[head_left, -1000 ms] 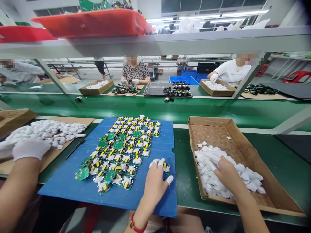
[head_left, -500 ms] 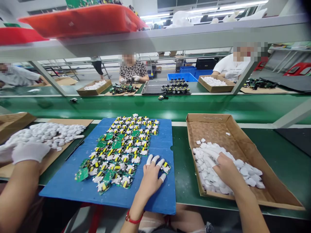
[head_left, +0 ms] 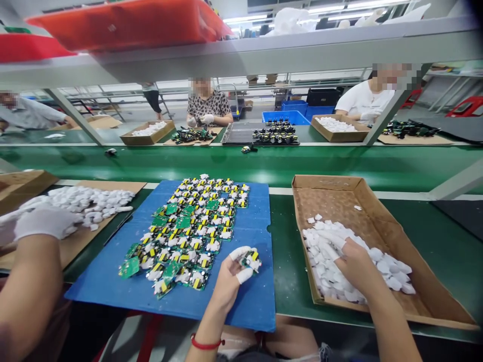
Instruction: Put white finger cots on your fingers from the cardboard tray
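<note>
My left hand [head_left: 231, 274], with white finger cots on its tips, holds a small green circuit board [head_left: 250, 259] lifted just off the blue mat [head_left: 249, 296]. Many similar boards [head_left: 190, 232] with yellow and white parts lie in rows on that mat. My right hand [head_left: 356, 266] rests in the pile of small white plastic pieces [head_left: 377, 274] inside a shallow cardboard tray [head_left: 381, 221], fingers buried among them; whether it grips one is hidden.
A co-worker's gloved hand [head_left: 41, 221] at the left touches another heap of white pieces [head_left: 86, 198] on cardboard. A green conveyor belt [head_left: 264, 166] runs behind the mat. People sit across it with trays. Red bins [head_left: 124, 25] sit on a shelf overhead.
My left hand, flat on the board at the mat's right side before, has closed on it and lifted it. My right hand has stayed in the white pieces.
</note>
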